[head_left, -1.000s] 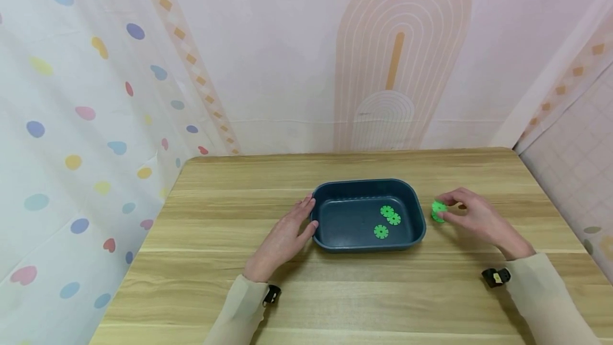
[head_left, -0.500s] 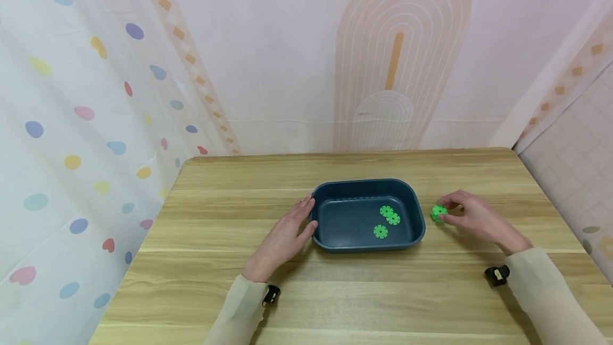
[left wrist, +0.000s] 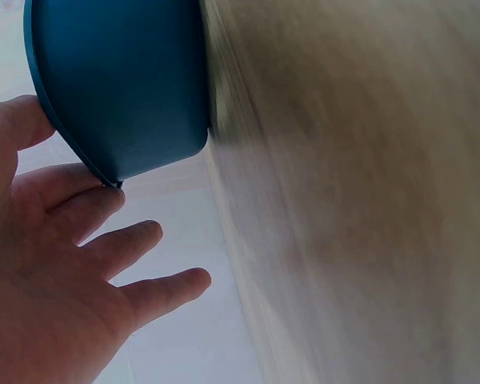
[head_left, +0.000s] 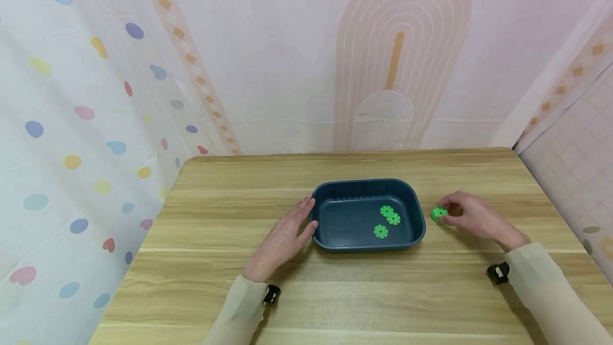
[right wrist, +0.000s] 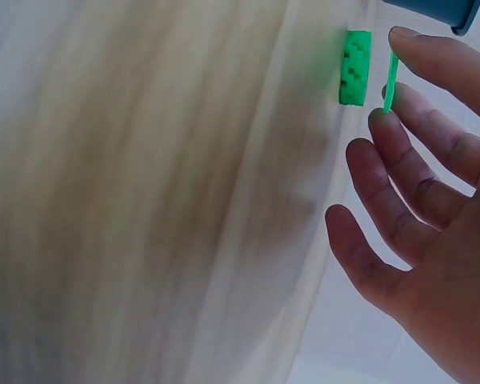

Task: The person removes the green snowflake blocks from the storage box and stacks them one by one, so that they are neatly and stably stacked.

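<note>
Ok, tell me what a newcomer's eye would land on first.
Likely the dark blue basin near the middle of the wooden table, with three bright green notched discs lying toward its right end. Just right of the basin, the person's right grip stands out next, pinching another green disc above a small green stack.

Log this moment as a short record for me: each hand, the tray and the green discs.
Left hand: fingers touch left end of dark blue rounded-rectangular tray
Right hand: pinches thin bright green disc
Stack of green notched discs: on wood-grain table, right of tray, apart from pinched disc; count unclear
Tray contents: three green notched discs, two together, one apart
</note>
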